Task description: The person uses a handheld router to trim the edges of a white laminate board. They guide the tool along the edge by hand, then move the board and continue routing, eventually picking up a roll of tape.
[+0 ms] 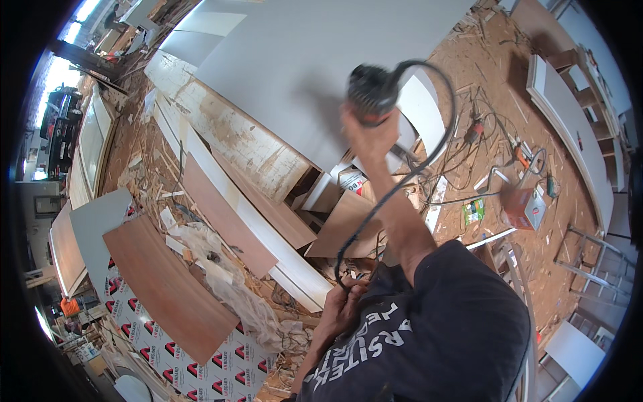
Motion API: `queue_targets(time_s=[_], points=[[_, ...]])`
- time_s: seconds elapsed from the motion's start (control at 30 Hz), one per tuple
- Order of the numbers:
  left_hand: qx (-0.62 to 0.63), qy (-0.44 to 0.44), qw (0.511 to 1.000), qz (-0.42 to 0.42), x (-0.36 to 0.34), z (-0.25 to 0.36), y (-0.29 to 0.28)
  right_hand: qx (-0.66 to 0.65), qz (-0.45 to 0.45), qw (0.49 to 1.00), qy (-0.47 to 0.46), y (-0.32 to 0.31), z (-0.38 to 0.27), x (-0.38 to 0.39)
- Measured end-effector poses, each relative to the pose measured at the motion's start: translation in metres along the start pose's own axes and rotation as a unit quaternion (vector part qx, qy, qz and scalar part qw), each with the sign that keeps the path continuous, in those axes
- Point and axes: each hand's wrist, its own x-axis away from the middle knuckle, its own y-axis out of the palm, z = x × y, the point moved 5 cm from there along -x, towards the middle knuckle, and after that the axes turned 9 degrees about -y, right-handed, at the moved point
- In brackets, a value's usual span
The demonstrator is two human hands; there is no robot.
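Observation:
My right hand [368, 134] grips a black corded power tool [372, 90] with a touch of red, raised in front of a large grey sheet [268, 60]. Its thick black cord [450, 120] loops to the right and runs down across my forearm to my left hand [340, 303]. That hand is low by my dark shirt, its fingers closed round the cord. Beside and beyond it lie long white-edged boards [295, 285] and a plywood piece [345, 228].
Cables and a red tool [474, 130] lie among wood scraps on the floor, near a cardboard box [519, 208]. A curved white panel [569, 134] and metal ladder [589, 264] stand right. A brown board [167, 285], printed sheet [134, 321] and crumpled plastic [228, 281] lie left.

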Motion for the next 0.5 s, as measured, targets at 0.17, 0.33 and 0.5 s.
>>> queue_targets(time_s=[0.17,0.33,0.5], points=[[-0.055,-0.048,0.997,0.003,0.017,0.001,-0.010,-0.080,-0.017,0.989,-0.125,0.009,-0.028,0.090],[-0.067,-0.060,0.996,0.009,0.025,0.008,-0.015,-0.062,0.010,0.982,-0.180,0.007,-0.035,0.087],[-0.043,-0.040,0.998,-0.027,0.008,0.008,-0.002,0.018,0.046,0.991,-0.125,0.001,-0.016,0.026]])
